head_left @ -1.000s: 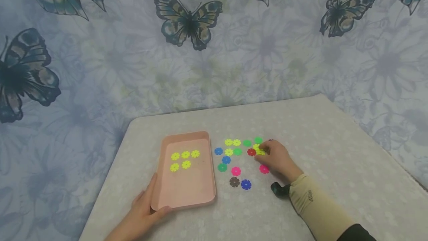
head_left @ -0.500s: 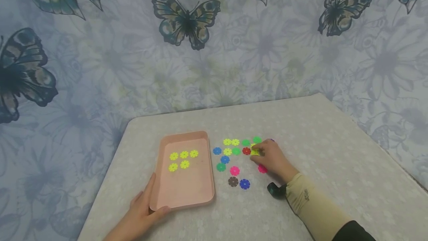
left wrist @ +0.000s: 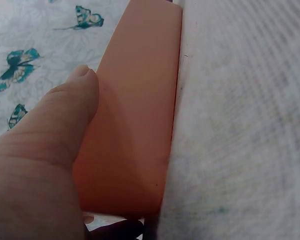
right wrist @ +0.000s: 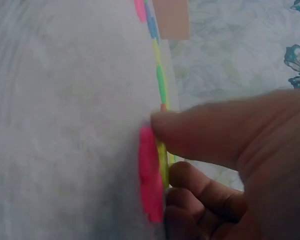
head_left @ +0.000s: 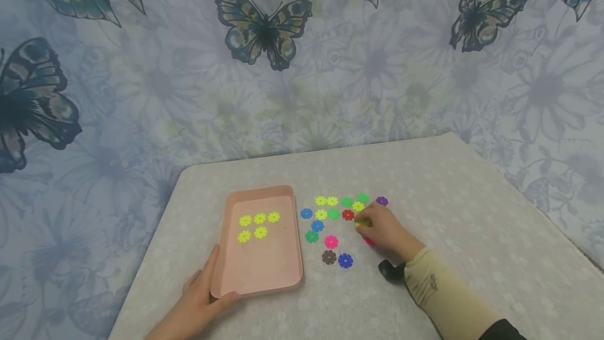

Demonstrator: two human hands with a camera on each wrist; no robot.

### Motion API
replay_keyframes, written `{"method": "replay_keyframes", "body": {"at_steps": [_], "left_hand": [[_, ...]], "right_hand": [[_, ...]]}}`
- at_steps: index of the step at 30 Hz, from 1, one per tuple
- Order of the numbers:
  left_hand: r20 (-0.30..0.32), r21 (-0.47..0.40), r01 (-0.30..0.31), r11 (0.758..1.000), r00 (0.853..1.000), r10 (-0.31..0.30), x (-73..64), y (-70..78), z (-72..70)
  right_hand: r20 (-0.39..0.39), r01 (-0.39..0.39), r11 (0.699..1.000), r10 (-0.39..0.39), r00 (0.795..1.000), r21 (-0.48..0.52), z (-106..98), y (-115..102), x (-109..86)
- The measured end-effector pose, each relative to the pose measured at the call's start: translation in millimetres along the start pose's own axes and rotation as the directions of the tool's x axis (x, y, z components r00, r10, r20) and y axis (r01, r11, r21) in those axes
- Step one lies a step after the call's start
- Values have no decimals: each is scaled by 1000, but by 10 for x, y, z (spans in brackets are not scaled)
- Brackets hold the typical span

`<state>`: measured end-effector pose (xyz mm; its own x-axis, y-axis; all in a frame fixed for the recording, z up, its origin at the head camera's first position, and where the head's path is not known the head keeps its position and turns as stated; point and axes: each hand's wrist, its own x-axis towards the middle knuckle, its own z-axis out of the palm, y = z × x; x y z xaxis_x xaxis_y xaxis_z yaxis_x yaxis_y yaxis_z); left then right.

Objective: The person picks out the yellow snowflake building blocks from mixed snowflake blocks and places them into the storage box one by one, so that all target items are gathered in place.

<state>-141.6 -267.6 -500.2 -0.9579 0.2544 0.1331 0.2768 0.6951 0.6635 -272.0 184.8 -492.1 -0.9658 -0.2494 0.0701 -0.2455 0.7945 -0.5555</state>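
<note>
My left hand (head_left: 200, 298) grips the near left corner of a pink tray (head_left: 264, 272), thumb at the front edge and fingers along the left side. In the left wrist view the thumb lies against the tray wall (left wrist: 135, 110). Several yellow flower-shaped discs (head_left: 260, 218) lie inside the tray. Over the discs on the table, my right hand (head_left: 389, 230) pinches a yellow flower disc (right wrist: 163, 165) between thumb and fingers. A pink disc (right wrist: 151, 180) lies close beside it, mostly covered by the hand in the head view.
Right of the tray lie yellow (head_left: 321, 201), green (head_left: 312, 236), blue (head_left: 346, 261), red (head_left: 347, 214), brown (head_left: 329, 257) and purple (head_left: 381, 201) flower discs. The pale table (head_left: 453, 182) backs onto a butterfly-patterned wall (head_left: 377, 93). A black device (head_left: 391, 271) sits at the right wrist.
My right hand has drawn slightly toward me with a yellow disc, uncovering another yellow disc and the purple one. The left hand and tray stay in place.
</note>
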Motion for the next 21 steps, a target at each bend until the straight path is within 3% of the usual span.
{"method": "replay_keyframes", "body": {"at_steps": [4,17,21], "left_hand": [[-5,9,-9,1000,1000,9,3,13,-8],[80,-24,107,994,991,-105,30,20,-32],[85,-26,115,993,990,-113,34,30,-40]], "right_hand": [[34,12,1000,-12,999,-12,1,-49,-27],[26,20,999,-19,999,-35,42,-166,-82],[33,31,999,-30,999,-28,53,-176,-78]]}}
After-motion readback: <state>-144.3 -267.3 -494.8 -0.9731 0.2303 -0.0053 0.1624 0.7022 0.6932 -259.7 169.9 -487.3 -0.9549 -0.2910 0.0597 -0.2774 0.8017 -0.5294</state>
